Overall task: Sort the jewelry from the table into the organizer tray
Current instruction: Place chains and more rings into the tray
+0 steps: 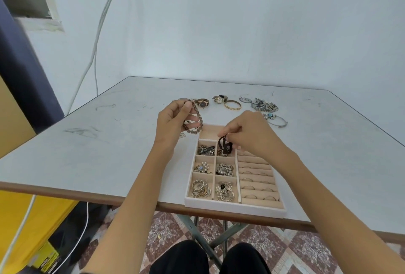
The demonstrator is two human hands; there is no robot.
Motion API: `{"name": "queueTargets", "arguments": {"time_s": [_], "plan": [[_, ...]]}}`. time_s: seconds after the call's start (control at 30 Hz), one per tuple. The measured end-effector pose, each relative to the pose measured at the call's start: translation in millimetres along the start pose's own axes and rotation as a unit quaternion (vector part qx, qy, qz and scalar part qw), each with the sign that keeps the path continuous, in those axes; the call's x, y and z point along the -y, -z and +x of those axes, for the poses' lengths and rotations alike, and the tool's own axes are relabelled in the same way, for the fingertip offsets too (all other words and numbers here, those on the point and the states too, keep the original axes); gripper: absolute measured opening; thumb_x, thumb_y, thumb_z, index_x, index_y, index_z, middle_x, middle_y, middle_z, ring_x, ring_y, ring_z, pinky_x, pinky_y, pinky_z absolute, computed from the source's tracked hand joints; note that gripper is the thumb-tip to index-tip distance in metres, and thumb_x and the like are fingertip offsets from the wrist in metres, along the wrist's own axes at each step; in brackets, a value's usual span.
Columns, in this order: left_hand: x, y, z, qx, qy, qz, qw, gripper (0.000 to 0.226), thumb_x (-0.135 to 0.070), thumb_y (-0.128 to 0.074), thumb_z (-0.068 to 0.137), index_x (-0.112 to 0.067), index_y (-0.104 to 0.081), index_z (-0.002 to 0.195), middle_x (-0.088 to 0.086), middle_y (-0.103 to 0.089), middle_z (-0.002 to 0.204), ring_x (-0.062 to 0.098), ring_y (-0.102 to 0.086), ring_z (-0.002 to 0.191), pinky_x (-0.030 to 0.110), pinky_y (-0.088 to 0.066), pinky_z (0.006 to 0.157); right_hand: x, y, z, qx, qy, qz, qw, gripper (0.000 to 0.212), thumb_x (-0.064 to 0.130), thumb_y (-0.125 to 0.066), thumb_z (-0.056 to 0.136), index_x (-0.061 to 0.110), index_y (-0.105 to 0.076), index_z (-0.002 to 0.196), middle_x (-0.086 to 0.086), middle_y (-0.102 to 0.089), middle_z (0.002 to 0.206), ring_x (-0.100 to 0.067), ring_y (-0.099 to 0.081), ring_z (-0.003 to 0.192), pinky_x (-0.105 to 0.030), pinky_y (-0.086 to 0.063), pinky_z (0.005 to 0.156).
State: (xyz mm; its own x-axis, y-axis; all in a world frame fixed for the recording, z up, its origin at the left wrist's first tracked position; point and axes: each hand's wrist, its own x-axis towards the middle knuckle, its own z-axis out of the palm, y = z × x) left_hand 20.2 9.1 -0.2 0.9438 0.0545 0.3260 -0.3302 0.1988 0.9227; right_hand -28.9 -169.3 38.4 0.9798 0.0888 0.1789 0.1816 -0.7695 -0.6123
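Note:
The beige organizer tray (235, 209) lies at the table's near edge, its left compartments holding chains, pearls and rings, its right rows holding rings. My left hand (173, 121) holds a brown beaded bracelet (196, 118) above the table, just left of the tray's far corner. My right hand (249, 134) pinches a dark beaded bracelet (224, 144) that hangs over an upper compartment of the tray. Loose pieces lie farther back: two watches (202, 103) (219, 99), a gold bangle (232, 105), a silver chain pile (264, 105) and a silver charm bangle (276, 119).
The grey table (109, 146) has a brown front edge and stands against a pale wall. White cables hang down the wall at the left. Yellow objects sit under the table's left side. My knees and a patterned floor show below.

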Motion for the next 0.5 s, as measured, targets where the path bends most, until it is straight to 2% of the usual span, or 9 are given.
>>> {"name": "queueTargets", "arguments": {"time_s": [0.07,0.17,0.3,0.5], "plan": [[0.4,0.2,0.7,-0.001,0.000,0.000,1.000,0.013,-0.016,-0.055,0.096,-0.005,-0.062,0.096,0.006,-0.062,0.080,0.014,-0.063,0.069,0.032,-0.060,0.070,0.7,-4.7,2.5,-0.004,0.015,-0.074,0.997,0.029,-0.001,-0.064,0.080,0.023,-0.078,0.087,-0.005,-0.071,0.080,-0.012,-0.056,0.059,-0.023,-0.051,0.060],[0.7,0.4,1.1,-0.001,0.000,-0.001,1.000,0.014,-0.017,-0.055,0.096,-0.005,-0.062,0.097,0.005,-0.062,0.078,0.014,-0.063,0.069,0.033,-0.060,0.071,0.4,-10.0,1.2,-0.016,0.026,-0.127,0.991,0.033,-0.002,-0.061,0.080,0.026,-0.078,0.085,-0.005,-0.070,0.086,-0.015,-0.054,0.058,-0.036,-0.057,0.069],[0.4,-0.2,0.3,0.002,-0.002,0.002,1.000,0.012,-0.016,-0.055,0.096,-0.007,-0.062,0.094,0.003,-0.062,0.079,0.012,-0.063,0.067,0.032,-0.060,0.069,0.1,-14.5,-3.8,0.014,0.043,-0.172,0.984,0.036,0.001,-0.057,0.083,0.031,-0.077,0.089,0.001,-0.066,0.096,-0.022,-0.062,0.085,-0.034,-0.052,0.073],[0.1,-0.3,-0.2,0.006,-0.002,0.001,1.000,0.012,-0.015,-0.054,0.096,-0.005,-0.062,0.095,0.004,-0.062,0.080,0.012,-0.063,0.067,0.031,-0.060,0.067,-5.3,-15.7,-7.1,0.024,0.066,-0.181,0.981,0.032,0.005,-0.056,0.087,0.028,-0.074,0.100,-0.002,-0.069,0.101,-0.019,-0.061,0.085,-0.036,-0.053,0.078]]}}
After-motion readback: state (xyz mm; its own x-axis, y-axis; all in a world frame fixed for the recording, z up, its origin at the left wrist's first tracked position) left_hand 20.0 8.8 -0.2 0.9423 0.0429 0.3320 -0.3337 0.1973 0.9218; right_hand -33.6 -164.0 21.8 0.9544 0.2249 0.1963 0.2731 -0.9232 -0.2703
